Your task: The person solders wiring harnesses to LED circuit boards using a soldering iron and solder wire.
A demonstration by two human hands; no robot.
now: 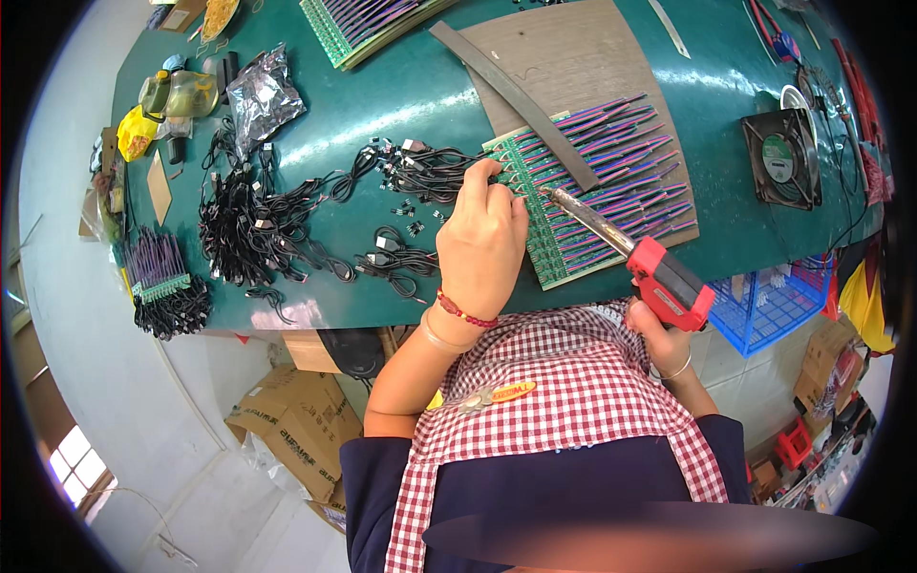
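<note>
Glossy tabletop; matt cloth apron; soldering gun likely plastic-cased.

On the surface, a circuit-board panel lies with its wires over a mat; a flat bar crosses both. Cable bundles lie left of the panel, a fan stands right, and another panel sits behind, left of the mat.

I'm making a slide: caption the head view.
Left hand at the edge of a green circuit board; right hand holding a red soldering iron.
</note>
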